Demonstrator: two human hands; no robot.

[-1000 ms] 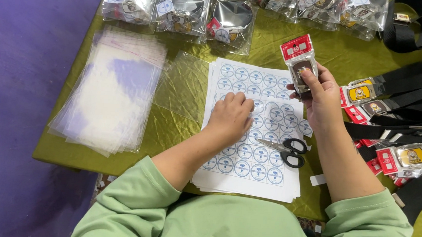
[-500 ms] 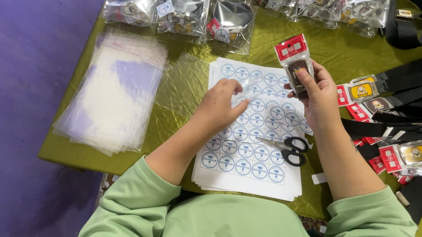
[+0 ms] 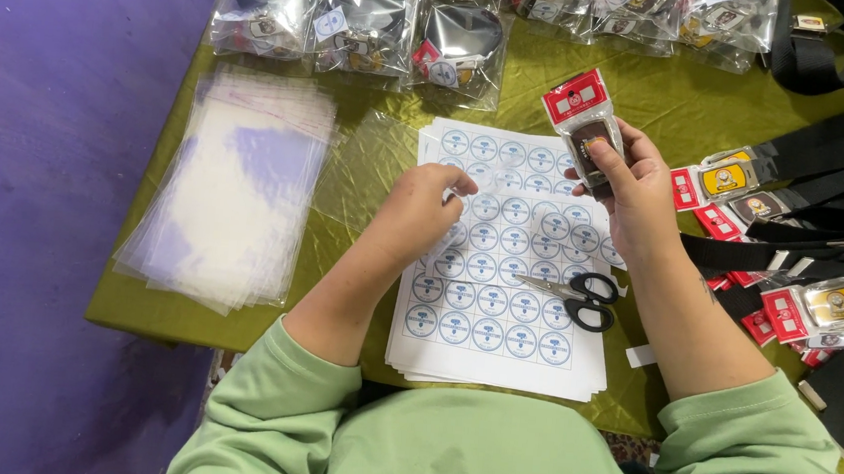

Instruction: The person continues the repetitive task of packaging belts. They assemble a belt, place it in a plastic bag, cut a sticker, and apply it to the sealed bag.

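Observation:
A white sheet of round blue-and-white stickers (image 3: 497, 303) lies on the green table cloth (image 3: 653, 105) in front of me. My left hand (image 3: 422, 207) hovers over the sheet's upper left part, its fingertips pinched together, perhaps on one sticker; I cannot tell for sure. My right hand (image 3: 632, 188) is raised above the sheet's upper right corner and grips a belt buckle in a clear packet with a red card top (image 3: 584, 119). Black-handled scissors (image 3: 573, 294) rest on the sheet near my right wrist.
A stack of clear plastic bags (image 3: 230, 192) lies at the left. Several bagged belts (image 3: 359, 16) line the far edge. Black belts with red-tagged buckles (image 3: 794, 226) crowd the right side. The table's left edge drops to a purple floor (image 3: 33, 206).
My left hand has lifted off the sheet and moved up toward its top, fingers closing to a pinch. The right hand has held the packet almost still.

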